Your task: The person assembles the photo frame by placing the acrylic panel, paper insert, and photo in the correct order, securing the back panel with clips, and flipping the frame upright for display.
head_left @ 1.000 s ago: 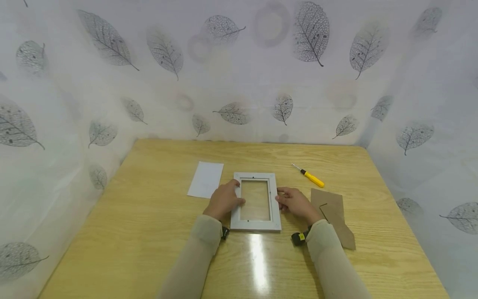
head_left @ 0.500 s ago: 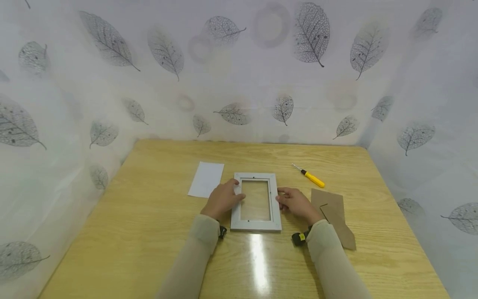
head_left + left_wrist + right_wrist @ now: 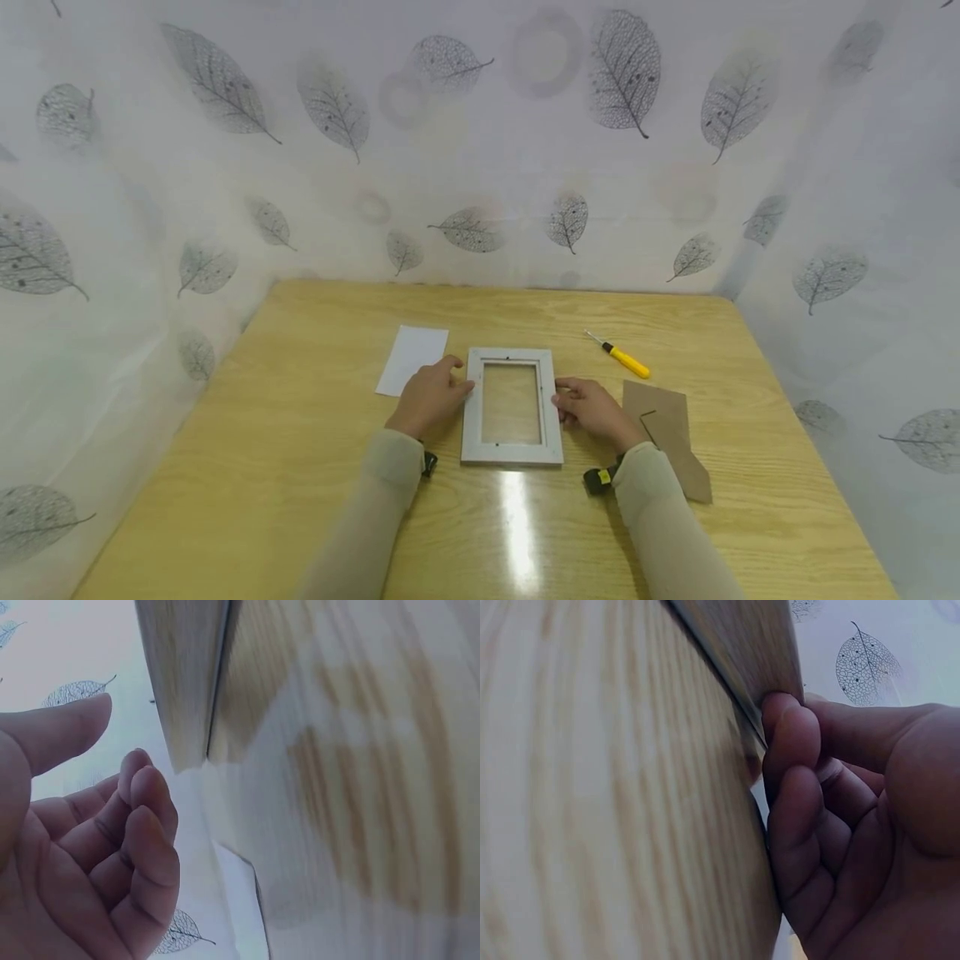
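Pale backdrop printed with grey leaves surrounds a wood-grained table, and on its middle a white frame lies flat, its opening showing the tabletop. It looks light and stiff, likely easy to slide; its outer side has a sheen in the wrist views that suggests a smooth finish, so dry fingers may slip there. Its corners seem the likeliest parts to suffer from a twist or a knock. Sound places to take hold are the long side rails, thumb on top and fingers against the outer side, which is how the right hand pinches the right rail. Beside the left rail, the left hand grips nothing: its fingers are loosely bent, thumb apart from them, and the left wrist view shows a gap to the frame. Near that hand lies a white sheet, partly covered by it; a yellow-handled screwdriver and a brown board lie to the right. Hidden or unclear are the frame's underside, whether any pane sits in the opening, and what the 3 small dark marks along its inner edge are. An angled dark line on the board is too fine to identify, the right sleeve covers part of the board, and both wrist views cut the frame off.
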A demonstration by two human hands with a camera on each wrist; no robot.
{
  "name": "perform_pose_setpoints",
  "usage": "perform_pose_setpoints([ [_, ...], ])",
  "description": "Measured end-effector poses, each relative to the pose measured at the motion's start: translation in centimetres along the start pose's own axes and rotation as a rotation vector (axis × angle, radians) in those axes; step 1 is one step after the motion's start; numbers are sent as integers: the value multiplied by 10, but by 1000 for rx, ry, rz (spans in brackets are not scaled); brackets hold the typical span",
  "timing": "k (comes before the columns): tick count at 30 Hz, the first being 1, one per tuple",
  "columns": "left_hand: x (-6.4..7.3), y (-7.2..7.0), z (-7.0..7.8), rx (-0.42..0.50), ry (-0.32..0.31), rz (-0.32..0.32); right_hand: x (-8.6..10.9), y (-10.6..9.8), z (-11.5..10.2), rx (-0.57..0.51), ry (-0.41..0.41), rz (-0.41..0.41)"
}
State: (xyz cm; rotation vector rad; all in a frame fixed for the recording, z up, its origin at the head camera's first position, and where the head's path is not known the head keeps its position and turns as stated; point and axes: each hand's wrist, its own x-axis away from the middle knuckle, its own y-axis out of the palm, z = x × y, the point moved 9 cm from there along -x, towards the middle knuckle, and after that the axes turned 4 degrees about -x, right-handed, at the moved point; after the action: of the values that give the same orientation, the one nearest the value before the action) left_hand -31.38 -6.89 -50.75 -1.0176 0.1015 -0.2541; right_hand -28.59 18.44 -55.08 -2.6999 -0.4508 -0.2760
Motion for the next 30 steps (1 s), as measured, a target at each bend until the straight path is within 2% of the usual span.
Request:
perform_pose_setpoints([
  [6,2,-3,-14,-9,-17,30,-1,1,1,18,-5,6],
  [16,4,-16,-26,-16,-30,66,1,0,-1,27,-17,14],
  [25,4,-25,-51,-66,-110,118,2,1,-3,11,-3,21],
  [30,7,-33,-56,-66,-148,133,3,1,-3,10,-4,21],
])
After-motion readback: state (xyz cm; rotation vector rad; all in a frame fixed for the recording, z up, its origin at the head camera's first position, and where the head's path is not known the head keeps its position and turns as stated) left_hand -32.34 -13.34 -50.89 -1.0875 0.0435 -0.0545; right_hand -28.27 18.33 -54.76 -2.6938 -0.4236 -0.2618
